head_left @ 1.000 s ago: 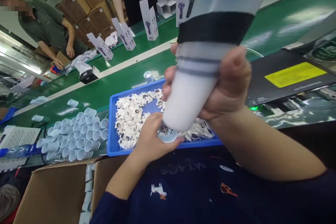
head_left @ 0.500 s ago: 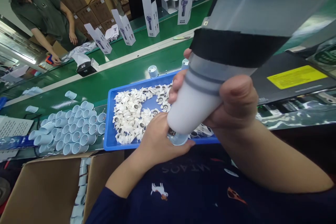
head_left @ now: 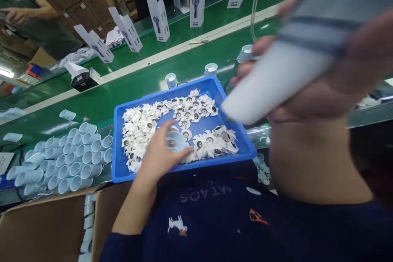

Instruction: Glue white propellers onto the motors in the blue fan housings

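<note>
My left hand (head_left: 153, 155) grips a small light-blue cylindrical housing (head_left: 177, 141) between thumb and fingers, its open mouth facing up, with small parts inside. It hovers over the near side of a blue tray (head_left: 115, 147) of white fan impellers (head_left: 139, 120). My right hand (head_left: 334, 90), blurred by motion, is wrapped around a thick white cylindrical tool (head_left: 273, 75) with grey rings. The tool's rounded lower end sits above the tray's right side, apart from the housing. Its upper part runs out of view.
Several light-blue housings (head_left: 69, 157) are stacked left of the tray. More, including one housing (head_left: 211, 69), stand behind it. An open cardboard box (head_left: 43, 229) is at lower left. Printed cartons (head_left: 196, 4) line the far green bench, where a co-worker's hand (head_left: 16, 15) shows.
My right hand has lifted the white tool away to the right, off the housing. My left hand has moved left with the housing. The view has shifted, showing more of the tray.
</note>
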The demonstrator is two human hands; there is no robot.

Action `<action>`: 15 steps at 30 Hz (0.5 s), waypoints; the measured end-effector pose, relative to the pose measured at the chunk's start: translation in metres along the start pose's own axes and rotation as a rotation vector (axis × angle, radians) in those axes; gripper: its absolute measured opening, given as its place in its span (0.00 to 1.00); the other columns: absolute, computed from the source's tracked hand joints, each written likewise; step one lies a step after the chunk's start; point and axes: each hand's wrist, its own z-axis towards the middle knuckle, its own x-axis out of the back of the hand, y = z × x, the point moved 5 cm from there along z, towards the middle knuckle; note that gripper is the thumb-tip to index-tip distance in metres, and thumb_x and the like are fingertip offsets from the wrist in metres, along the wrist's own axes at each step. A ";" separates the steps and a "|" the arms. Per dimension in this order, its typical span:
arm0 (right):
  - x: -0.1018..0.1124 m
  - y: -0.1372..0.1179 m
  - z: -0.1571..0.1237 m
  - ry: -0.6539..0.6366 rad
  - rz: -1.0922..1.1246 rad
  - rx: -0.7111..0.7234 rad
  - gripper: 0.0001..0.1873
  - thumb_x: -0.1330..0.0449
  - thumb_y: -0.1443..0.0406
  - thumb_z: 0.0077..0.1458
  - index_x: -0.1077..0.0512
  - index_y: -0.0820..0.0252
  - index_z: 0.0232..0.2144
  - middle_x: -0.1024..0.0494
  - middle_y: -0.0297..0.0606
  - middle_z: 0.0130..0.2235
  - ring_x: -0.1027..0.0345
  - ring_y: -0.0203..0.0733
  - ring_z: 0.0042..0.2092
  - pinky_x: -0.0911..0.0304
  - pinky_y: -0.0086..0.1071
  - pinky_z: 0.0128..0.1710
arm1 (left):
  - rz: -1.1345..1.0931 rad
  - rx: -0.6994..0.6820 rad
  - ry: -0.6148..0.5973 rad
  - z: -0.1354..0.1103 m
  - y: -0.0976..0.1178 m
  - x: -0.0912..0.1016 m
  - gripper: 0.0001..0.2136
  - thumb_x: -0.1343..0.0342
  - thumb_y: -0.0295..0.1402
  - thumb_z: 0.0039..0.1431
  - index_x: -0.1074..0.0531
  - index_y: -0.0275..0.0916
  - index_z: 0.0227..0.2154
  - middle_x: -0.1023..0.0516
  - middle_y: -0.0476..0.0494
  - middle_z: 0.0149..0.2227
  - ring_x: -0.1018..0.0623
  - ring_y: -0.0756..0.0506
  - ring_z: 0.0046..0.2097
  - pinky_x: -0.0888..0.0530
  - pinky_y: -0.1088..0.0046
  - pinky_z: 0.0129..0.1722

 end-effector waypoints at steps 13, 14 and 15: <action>0.118 0.043 -0.003 0.151 -0.837 0.497 0.32 0.45 0.39 0.59 0.39 0.41 0.60 0.28 0.38 0.49 0.29 0.55 0.52 0.35 0.58 0.52 | -0.100 -0.031 0.685 -0.023 -0.089 0.061 0.27 0.28 0.42 0.45 0.35 0.41 0.44 0.22 0.44 0.42 0.22 0.42 0.48 0.27 0.59 0.52; 0.108 0.042 -0.004 0.089 -0.956 0.481 0.36 0.52 0.35 0.59 0.37 0.47 0.60 0.28 0.43 0.49 0.31 0.59 0.55 0.37 0.58 0.53 | -0.087 -0.021 0.686 -0.024 -0.088 0.061 0.26 0.28 0.42 0.45 0.35 0.41 0.44 0.22 0.44 0.42 0.22 0.42 0.48 0.28 0.59 0.52; 0.096 0.042 -0.005 -0.003 -1.074 0.449 0.41 0.59 0.32 0.59 0.34 0.52 0.58 0.29 0.47 0.49 0.33 0.62 0.57 0.38 0.58 0.53 | -0.077 -0.009 0.687 -0.025 -0.088 0.061 0.26 0.29 0.41 0.46 0.34 0.41 0.44 0.22 0.44 0.42 0.23 0.42 0.49 0.28 0.59 0.52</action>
